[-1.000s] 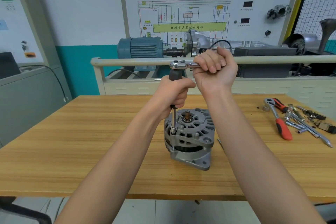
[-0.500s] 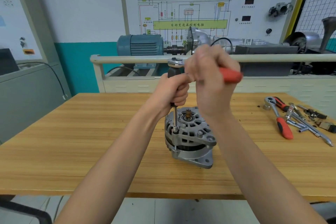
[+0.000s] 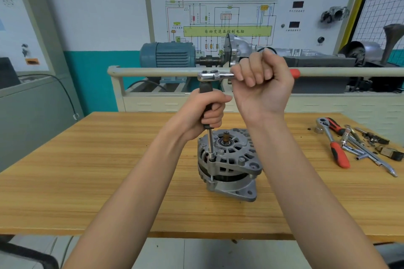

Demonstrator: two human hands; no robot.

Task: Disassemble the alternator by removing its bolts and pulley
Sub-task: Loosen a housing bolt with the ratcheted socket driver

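- Fingers (image 3: 215,113) of the left hand (image 3: 203,113) are curled round the black grip of the upright extension driver (image 3: 210,142); fingers of the right hand (image 3: 261,85) are wrapped round the red-handled chrome ratchet wrench (image 3: 215,76) set across the driver's top.
- Head view: the grey cast-aluminium alternator (image 3: 228,164) stands shaft-up on the light wooden table (image 3: 87,181), near its middle. The driver's socket sits on a bolt (image 3: 211,159) at the housing's left rim.
- Judgement on handling: the alternator looks heavy, rigid and stable on its base, yet nothing clamps it, so a hard pull could turn the body. Best hold is the ribbed housing or a mounting ear, away from the exposed shaft.
- A second red-handled ratchet (image 3: 334,144) and loose chrome tools (image 3: 367,150) lie at the table's right, well apart.
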